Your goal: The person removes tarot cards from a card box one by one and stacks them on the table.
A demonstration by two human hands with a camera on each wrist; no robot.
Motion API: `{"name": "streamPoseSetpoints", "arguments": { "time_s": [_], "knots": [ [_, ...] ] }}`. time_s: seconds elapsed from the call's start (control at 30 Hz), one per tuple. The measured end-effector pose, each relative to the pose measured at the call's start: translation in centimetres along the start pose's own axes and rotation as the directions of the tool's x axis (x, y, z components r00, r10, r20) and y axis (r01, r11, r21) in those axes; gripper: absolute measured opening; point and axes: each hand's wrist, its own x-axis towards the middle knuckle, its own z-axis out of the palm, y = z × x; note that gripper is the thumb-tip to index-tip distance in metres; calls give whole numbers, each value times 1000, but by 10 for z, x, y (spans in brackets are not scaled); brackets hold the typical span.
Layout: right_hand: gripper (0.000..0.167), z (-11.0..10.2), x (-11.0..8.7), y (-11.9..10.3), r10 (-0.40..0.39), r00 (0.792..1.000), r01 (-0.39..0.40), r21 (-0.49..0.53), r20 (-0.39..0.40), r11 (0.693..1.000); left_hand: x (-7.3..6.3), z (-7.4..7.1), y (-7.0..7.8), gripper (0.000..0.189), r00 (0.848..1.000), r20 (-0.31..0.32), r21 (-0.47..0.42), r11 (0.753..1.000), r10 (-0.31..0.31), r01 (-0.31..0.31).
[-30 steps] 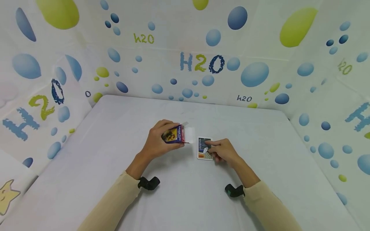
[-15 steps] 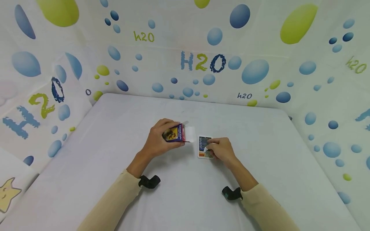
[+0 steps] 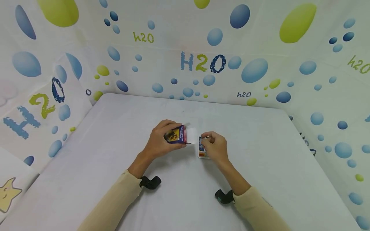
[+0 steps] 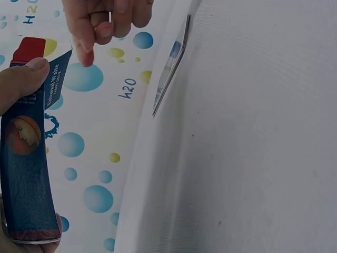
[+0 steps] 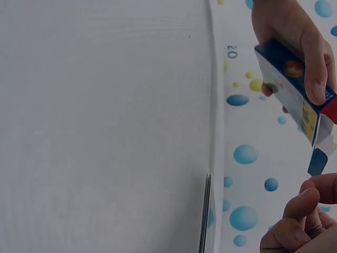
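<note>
In the head view my left hand [image 3: 160, 139] grips a blue card box [image 3: 174, 135] lettered "Universal Waite", its white flap [image 3: 191, 135] pointing right. A red part [image 4: 29, 50] shows at the box's end in the left wrist view. A thin stack of printed cards [image 3: 201, 152] lies on the table, partly covered from above by my right hand [image 3: 216, 147]. That hand hovers between the stack and box, fingers bent. In the right wrist view its fingertips [image 5: 308, 200] are near the box's blue flap [image 5: 317, 161], and nothing visible sits between them.
A white cloth [image 3: 179, 192] covers the table. Behind and beside it stand white sheets [image 3: 162, 19] printed with blue and green drops and "H2O". Each wrist carries a small black camera mount, left [image 3: 150, 183] and right [image 3: 224, 196].
My right hand has lifted from the cards and shifted left toward the box, its pointing finger now drawn in. The left hand and box have moved only slightly right.
</note>
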Motion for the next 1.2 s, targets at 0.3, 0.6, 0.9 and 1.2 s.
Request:
{"name": "streamPoseSetpoints", "arguments": {
  "time_s": [0.3, 0.6, 0.9, 1.2],
  "knots": [
    [14, 17, -6, -9, -49, 995, 51, 18, -84, 999, -1, 0, 1, 72, 1000, 2, 5, 1000, -13, 13],
    [20, 24, -9, -17, -190, 957, 211, 76, -220, 975, -1, 0, 1, 71, 1000, 8, 27, 1000, -4, 3],
    [29, 28, -8, -30, -212, 959, 247, 189, -188, 950, -1, 0, 2, 71, 1000, 11, 25, 1000, 4, -5],
    [28, 32, -5, -37, -96, 995, 96, 57, -8, 994, -1, 0, 1, 68, 1000, 2, 4, 1000, 24, -24]
  ]
}}
